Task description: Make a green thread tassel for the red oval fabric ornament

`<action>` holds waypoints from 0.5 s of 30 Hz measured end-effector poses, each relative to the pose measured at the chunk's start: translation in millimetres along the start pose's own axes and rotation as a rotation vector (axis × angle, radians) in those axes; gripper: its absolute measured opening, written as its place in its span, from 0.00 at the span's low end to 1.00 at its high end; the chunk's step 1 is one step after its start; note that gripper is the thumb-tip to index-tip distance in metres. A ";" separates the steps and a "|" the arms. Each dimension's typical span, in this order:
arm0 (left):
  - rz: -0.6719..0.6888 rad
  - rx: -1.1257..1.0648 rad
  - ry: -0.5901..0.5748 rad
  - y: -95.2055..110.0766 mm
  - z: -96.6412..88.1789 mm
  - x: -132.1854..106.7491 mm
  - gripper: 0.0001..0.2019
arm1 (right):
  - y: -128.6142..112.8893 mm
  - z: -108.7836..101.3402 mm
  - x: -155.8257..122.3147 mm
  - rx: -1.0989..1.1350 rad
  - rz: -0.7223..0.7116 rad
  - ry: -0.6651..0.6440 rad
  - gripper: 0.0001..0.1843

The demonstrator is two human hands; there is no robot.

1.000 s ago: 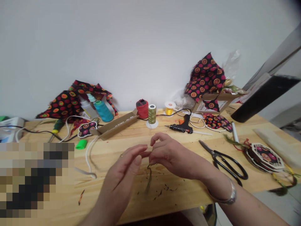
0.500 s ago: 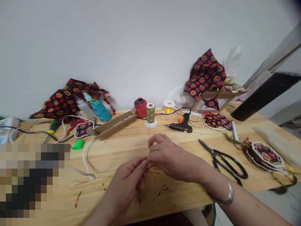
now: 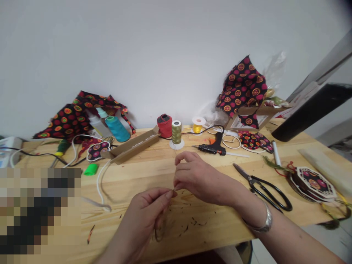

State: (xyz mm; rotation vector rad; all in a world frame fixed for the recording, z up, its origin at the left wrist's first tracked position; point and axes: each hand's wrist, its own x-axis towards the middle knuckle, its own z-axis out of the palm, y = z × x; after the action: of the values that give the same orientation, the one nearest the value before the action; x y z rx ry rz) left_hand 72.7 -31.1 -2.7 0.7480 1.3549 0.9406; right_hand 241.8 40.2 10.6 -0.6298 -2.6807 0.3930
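Note:
My left hand is closed over the table, thumb and forefinger pinching a thin thread whose loop hangs below the fingers. Close beside it, my right hand pinches what looks like the same thread at the left fingertips; the exact spot is partly hidden. Behind the hands stands a spool of olive-green thread. To the right lie black-handled scissors, blades pointing away to the left. A black hot glue gun rests farther back.
Patterned fabric is heaped at the back right, near a black upright panel. Octagonal fabric-covered pieces with tassels sit at the right edge. At left are a cardboard tray, a teal thread cone, a green cap and white cord.
My hands have moved slightly apart, the right one shifting up and away from the left fingertips. The thread loop below my left hand shows more clearly.

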 end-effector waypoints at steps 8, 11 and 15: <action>0.018 -0.064 0.034 3.1 -5.4 0.6 0.07 | 6.2 -0.2 7.1 0.007 0.009 0.028 0.07; 0.013 -0.059 0.073 3.7 -6.6 2.1 0.08 | 8.8 -2.0 12.1 -0.014 -0.008 0.040 0.08; 0.008 -0.040 0.118 4.4 -8.2 3.8 0.11 | 12.9 -3.6 20.6 -0.080 -0.040 0.051 0.07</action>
State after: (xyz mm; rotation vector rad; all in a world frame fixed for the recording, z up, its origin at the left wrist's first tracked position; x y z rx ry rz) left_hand 64.0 -26.5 -1.4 0.6769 1.4328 1.0290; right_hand 230.8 61.7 15.1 -0.5992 -2.6670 0.2570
